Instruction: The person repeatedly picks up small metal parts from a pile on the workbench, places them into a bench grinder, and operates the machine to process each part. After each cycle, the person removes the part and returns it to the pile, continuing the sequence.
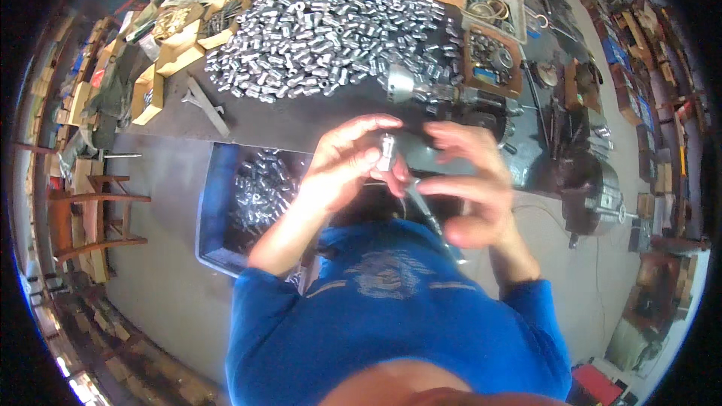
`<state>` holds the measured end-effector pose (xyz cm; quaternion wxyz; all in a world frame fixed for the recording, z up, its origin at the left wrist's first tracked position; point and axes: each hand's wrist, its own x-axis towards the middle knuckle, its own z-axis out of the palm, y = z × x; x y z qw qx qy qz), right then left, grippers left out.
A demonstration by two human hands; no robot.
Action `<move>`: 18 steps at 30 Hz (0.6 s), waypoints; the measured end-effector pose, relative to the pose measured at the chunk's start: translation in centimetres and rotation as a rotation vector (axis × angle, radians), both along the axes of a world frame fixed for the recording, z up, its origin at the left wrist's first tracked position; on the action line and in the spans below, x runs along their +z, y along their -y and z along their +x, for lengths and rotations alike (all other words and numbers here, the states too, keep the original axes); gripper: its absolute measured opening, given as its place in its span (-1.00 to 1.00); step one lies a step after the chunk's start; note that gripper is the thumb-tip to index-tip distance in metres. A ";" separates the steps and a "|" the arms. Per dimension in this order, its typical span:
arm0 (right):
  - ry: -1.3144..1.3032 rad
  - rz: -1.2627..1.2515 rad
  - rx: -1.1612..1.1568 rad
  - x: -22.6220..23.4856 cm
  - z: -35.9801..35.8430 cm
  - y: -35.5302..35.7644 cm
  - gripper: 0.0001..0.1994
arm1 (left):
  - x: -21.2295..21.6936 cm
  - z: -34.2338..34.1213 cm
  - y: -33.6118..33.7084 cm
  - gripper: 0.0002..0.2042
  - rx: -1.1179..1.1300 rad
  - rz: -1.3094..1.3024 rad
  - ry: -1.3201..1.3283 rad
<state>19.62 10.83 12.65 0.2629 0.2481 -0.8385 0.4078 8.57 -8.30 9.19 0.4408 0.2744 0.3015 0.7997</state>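
A small silvery metal fitting (pixel 386 149) is pinched upright by the fingers of the left hand (pixel 342 169) above the bench (pixel 301 116) edge, while a thin tool (pixel 429 214) is gripped by the right hand (pixel 474 184).

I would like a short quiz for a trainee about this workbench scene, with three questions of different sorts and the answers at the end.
1. True or false: the left hand pinches a small silver metal cylinder.
2. Where does the large heap of silver metal cylinders lie? A) on the dark workbench B) on the wooden chair
3. Fill in: the blue bin beside the left forearm holds more ____ parts.

Key: 1 true; 2 A; 3 metal.
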 end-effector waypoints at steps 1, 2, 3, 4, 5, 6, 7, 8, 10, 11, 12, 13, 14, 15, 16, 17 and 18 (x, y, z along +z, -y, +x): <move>0.030 -0.027 0.109 0.1 -0.7 0.5 -0.57 | 0.0 0.4 -0.2 -0.54 0.030 -0.016 -0.021; 0.042 -0.007 0.106 -0.3 -0.9 1.2 -0.59 | -0.1 0.8 -0.4 -0.53 0.065 -0.035 -0.043; 0.054 0.014 0.106 -0.7 -0.9 1.6 -0.61 | -0.1 1.0 -0.5 -0.52 0.102 -0.053 -0.065; 0.056 0.010 0.113 -0.8 -0.9 1.8 -0.62 | 0.0 0.8 -0.2 -0.50 0.048 -0.053 -0.071; 0.057 0.005 0.120 -0.8 -1.0 2.0 -0.62 | -0.1 0.8 0.0 -0.50 0.035 -0.066 -0.058; 0.059 0.001 0.127 -0.9 -1.0 2.2 -0.62 | -0.2 0.8 0.1 -0.50 0.023 -0.079 -0.045; 0.032 0.013 0.090 -1.2 -1.0 2.5 -0.61 | -0.3 0.9 0.2 -0.50 0.005 -0.091 -0.032; 0.006 0.024 0.052 -1.7 -0.9 2.9 -0.61 | -0.5 1.0 0.1 -0.52 0.041 -0.094 -0.035; -0.041 0.062 -0.020 -2.0 -1.0 3.3 -0.57 | -0.7 1.3 0.2 -0.53 0.075 -0.122 -0.074; -0.036 0.062 -0.050 -2.0 -0.9 3.4 -0.57 | -0.7 1.3 0.2 -0.54 0.091 -0.136 -0.096; -0.031 0.062 -0.081 -2.1 -0.8 3.7 -0.56 | -0.6 1.3 -0.1 -0.56 0.101 -0.132 -0.105; -0.024 0.063 -0.108 -2.1 -0.8 3.9 -0.55 | -0.6 1.4 -0.3 -0.56 0.139 -0.144 -0.110; 0.015 0.048 -0.113 -2.3 -0.7 4.2 -0.53 | -0.6 1.6 -0.6 -0.57 0.176 -0.155 -0.116; 0.004 0.038 -0.134 -2.5 -0.8 4.1 -0.53 | -0.6 1.8 -0.8 -0.57 0.213 -0.166 -0.122; -0.009 0.029 -0.152 -2.7 -0.9 4.1 -0.53 | -0.1 1.9 -1.1 -0.58 0.215 -0.116 -0.091; -0.023 0.019 -0.170 -3.1 -1.0 4.1 -0.52 | -0.2 1.8 -1.1 -0.58 0.205 -0.105 -0.102; -0.039 -0.002 -0.178 -3.5 -1.0 4.1 -0.54 | -0.4 1.6 -1.1 -0.58 0.195 -0.094 -0.113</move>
